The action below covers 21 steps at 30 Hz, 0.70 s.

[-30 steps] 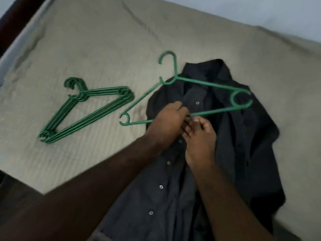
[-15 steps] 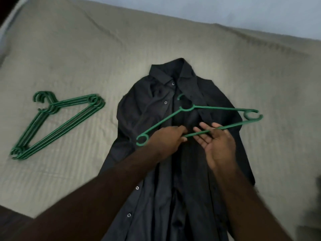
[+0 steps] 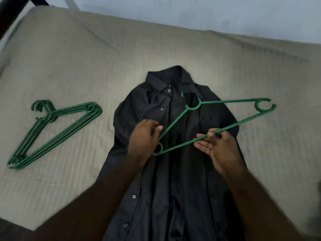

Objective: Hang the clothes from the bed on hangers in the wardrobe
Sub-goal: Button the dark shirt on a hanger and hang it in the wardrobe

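While the black shirt [image 3: 156, 188] lies front-up on the bed [image 3: 86, 58], the green hanger [image 3: 229, 101] hovers over its chest, its hook partly hidden in cloth by the collar. The right hand [image 3: 218, 146] pinches the bottom bar, thumb on top. The left hand [image 3: 144, 138] curls beside the hanger's near end; I cannot tell whether it grips. The buried hook could snag and bunch the fabric if pulled. Spare hangers [image 3: 57, 129] lie stacked well apart on the beige cover, below a pale wall [image 3: 208, 14].
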{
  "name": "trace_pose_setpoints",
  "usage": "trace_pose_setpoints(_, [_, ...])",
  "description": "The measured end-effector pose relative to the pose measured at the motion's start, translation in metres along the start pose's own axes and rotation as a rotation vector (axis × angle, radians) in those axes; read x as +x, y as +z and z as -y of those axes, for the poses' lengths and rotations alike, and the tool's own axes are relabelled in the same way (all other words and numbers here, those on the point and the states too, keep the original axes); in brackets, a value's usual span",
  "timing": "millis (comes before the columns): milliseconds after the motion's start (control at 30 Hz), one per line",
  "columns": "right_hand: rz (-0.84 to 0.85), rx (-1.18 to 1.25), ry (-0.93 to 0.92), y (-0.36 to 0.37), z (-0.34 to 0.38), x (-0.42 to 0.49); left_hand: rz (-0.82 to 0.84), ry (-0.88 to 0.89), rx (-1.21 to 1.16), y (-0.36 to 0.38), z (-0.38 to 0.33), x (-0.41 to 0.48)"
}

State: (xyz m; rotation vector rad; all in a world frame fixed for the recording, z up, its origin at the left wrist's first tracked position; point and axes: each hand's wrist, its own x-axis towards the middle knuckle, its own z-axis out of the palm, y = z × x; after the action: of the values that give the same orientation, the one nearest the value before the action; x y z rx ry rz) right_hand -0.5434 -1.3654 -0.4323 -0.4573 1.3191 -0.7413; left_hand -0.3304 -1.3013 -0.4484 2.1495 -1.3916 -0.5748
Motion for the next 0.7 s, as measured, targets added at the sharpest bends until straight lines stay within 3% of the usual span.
trace_pose_setpoints(67, [-0.036, -0.022, -0.034, -0.001, 0.006, 0.006, 0.075, -0.148, 0.148, 0.0, 0.016, 0.007])
trace_pose_setpoints(133, [-0.074, -0.022, -0.072, 0.001, 0.009, 0.012, 0.289, -0.183, 0.485, 0.005, 0.024, 0.003])
trace_pose_setpoints(200, [-0.092, -0.008, -0.101, 0.008, 0.008, 0.018, 0.376, -0.183, 0.652, 0.006, 0.031, -0.003])
trace_pose_setpoints(300, [-0.098, -0.006, -0.14, 0.02, 0.003, 0.024, 0.176, -0.268, 0.342, -0.006, 0.042, -0.003])
trace_pose_setpoints(400, [-0.091, 0.052, -0.148, 0.034, -0.002, 0.026, -0.035, -0.193, 0.058, -0.029, 0.043, -0.016])
trace_pose_setpoints(567, [-0.105, 0.144, -0.12, 0.058, -0.01, 0.028, -0.26, -0.236, -0.114, -0.078, 0.034, -0.039])
trace_pose_setpoints(700, [-0.04, 0.273, -0.057, 0.093, -0.018, 0.03, -0.28, -0.075, -0.19, -0.098, 0.008, -0.036])
